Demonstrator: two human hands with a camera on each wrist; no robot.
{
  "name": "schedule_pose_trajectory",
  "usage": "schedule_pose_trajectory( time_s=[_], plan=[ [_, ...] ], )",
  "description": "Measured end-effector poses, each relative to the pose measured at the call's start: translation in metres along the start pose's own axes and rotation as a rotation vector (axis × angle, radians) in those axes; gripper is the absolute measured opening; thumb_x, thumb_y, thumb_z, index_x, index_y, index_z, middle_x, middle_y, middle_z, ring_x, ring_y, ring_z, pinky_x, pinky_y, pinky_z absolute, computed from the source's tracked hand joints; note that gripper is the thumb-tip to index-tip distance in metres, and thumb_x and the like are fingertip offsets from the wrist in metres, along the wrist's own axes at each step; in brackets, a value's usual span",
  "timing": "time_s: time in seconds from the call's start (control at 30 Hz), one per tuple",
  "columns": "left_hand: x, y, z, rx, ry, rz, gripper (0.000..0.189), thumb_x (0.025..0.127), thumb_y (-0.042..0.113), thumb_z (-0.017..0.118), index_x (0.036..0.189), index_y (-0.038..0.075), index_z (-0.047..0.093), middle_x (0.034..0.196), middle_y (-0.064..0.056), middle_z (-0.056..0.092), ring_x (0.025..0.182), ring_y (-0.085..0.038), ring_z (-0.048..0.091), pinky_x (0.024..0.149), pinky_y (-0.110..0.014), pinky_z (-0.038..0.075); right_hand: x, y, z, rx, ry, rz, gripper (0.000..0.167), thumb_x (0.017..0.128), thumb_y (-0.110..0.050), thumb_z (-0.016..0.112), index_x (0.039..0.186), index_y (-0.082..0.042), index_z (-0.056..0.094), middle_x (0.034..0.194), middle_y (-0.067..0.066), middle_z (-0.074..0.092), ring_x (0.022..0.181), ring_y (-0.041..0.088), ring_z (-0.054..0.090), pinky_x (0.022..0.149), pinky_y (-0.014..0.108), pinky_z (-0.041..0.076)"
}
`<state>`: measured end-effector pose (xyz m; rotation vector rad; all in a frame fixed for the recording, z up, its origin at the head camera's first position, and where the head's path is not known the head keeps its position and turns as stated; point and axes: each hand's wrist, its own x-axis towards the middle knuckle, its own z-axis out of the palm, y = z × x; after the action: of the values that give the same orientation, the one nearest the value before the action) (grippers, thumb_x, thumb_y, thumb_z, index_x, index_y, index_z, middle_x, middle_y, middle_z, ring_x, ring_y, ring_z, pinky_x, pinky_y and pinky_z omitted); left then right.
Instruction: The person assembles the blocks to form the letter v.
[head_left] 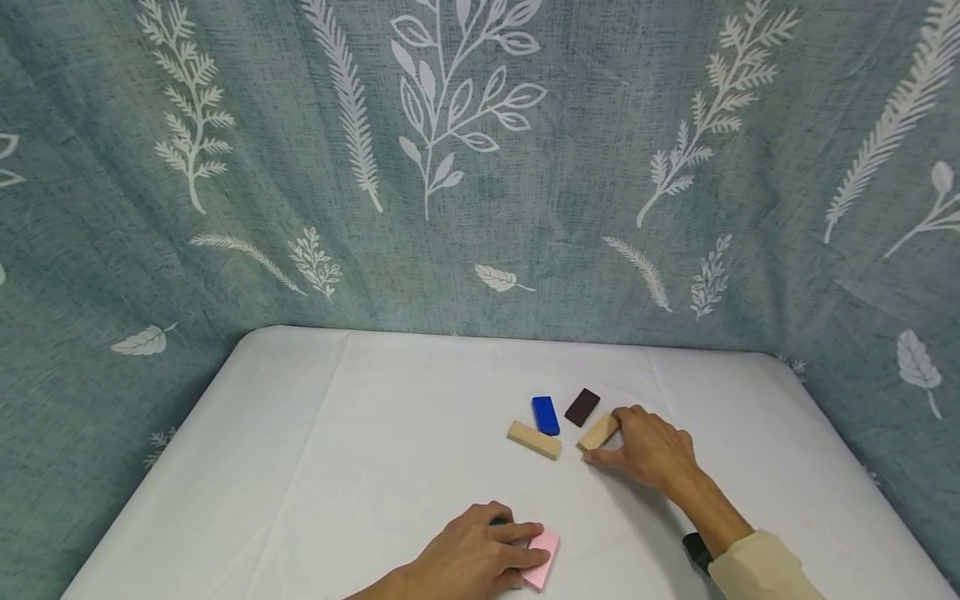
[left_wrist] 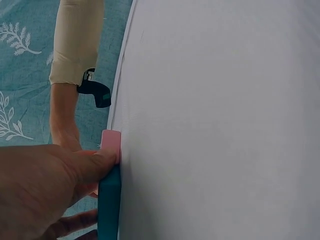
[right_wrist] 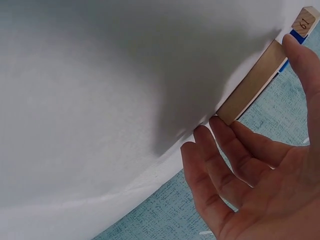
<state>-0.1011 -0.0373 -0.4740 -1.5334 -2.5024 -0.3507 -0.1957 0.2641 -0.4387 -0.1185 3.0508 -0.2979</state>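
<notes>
My left hand (head_left: 476, 554) grips a pink block (head_left: 545, 560) and a teal block (left_wrist: 109, 205) near the front of the table. In the left wrist view the thumb presses where the two blocks meet; the head view shows only a sliver of the teal one. Farther right, my right hand (head_left: 648, 446) pinches a plain wooden block (head_left: 600, 432) by its two ends, thumb at one and index finger at the other. Left of it lies a second wooden block (head_left: 534, 440), its end marked with a number (right_wrist: 303, 22).
Behind the wooden blocks a blue block (head_left: 546, 416) and a dark brown block (head_left: 582, 407) lie on the white table (head_left: 390, 400). A leaf-patterned green curtain (head_left: 570, 167) hangs behind the table. A black wrist camera (head_left: 697, 550) sits by the right sleeve.
</notes>
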Motion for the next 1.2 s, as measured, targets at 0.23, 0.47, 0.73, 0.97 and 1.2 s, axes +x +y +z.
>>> schedule_pose_trajectory(
  time_s=[0.23, 0.47, 0.73, 0.97, 1.2],
  plan=[
    [-0.0002, 0.0000, -0.0002, -0.006, 0.004, 0.002, 0.039, 0.096, 0.036, 0.070, 0.134, 0.029, 0.068, 0.138, 0.005, 0.062, 0.110, -0.011, 0.056, 0.090, -0.025, 0.046, -0.0001, 0.0008, 0.0018, 0.003, 0.015, -0.011, 0.092, 0.072, -0.071, 0.077, 0.129, 0.000, 0.062, 0.118, 0.018, 0.064, 0.098, 0.038, 0.063, 0.068, 0.057, 0.046],
    [-0.0006, -0.0008, 0.0003, -0.004, -0.001, 0.009, 0.038, 0.097, 0.037, 0.069, 0.134, 0.030, 0.068, 0.138, 0.006, 0.062, 0.110, -0.011, 0.057, 0.089, -0.025, 0.046, -0.0004, 0.0010, 0.0023, 0.002, 0.014, -0.013, 0.094, 0.072, -0.072, 0.077, 0.129, 0.001, 0.062, 0.117, 0.017, 0.064, 0.095, 0.037, 0.063, 0.066, 0.055, 0.046],
    [-0.0006, -0.0007, -0.0004, -0.006, -0.018, 0.002, 0.038, 0.097, 0.037, 0.068, 0.135, 0.030, 0.067, 0.139, 0.006, 0.062, 0.111, -0.010, 0.056, 0.090, -0.025, 0.046, -0.0011, 0.0012, 0.0026, 0.002, 0.027, -0.017, 0.092, 0.072, -0.071, 0.077, 0.128, 0.001, 0.062, 0.117, 0.017, 0.064, 0.094, 0.036, 0.063, 0.065, 0.055, 0.047],
    [-0.0006, -0.0006, -0.0001, 0.006, -0.009, 0.007, 0.038, 0.097, 0.037, 0.068, 0.134, 0.030, 0.068, 0.138, 0.006, 0.062, 0.110, -0.011, 0.056, 0.091, -0.026, 0.045, -0.0033, 0.0010, 0.0014, 0.015, 0.015, -0.004, 0.093, 0.072, -0.071, 0.077, 0.130, 0.001, 0.062, 0.121, 0.019, 0.064, 0.095, 0.037, 0.064, 0.065, 0.054, 0.047],
    [-0.0003, -0.0002, -0.0007, 0.004, -0.021, 0.003, 0.038, 0.097, 0.037, 0.068, 0.134, 0.030, 0.068, 0.139, 0.006, 0.062, 0.110, -0.010, 0.056, 0.091, -0.025, 0.046, -0.0091, -0.0029, -0.0002, 0.028, 0.013, -0.023, 0.095, 0.071, -0.071, 0.078, 0.131, 0.000, 0.061, 0.126, 0.018, 0.064, 0.099, 0.038, 0.065, 0.066, 0.055, 0.047]
  ],
)
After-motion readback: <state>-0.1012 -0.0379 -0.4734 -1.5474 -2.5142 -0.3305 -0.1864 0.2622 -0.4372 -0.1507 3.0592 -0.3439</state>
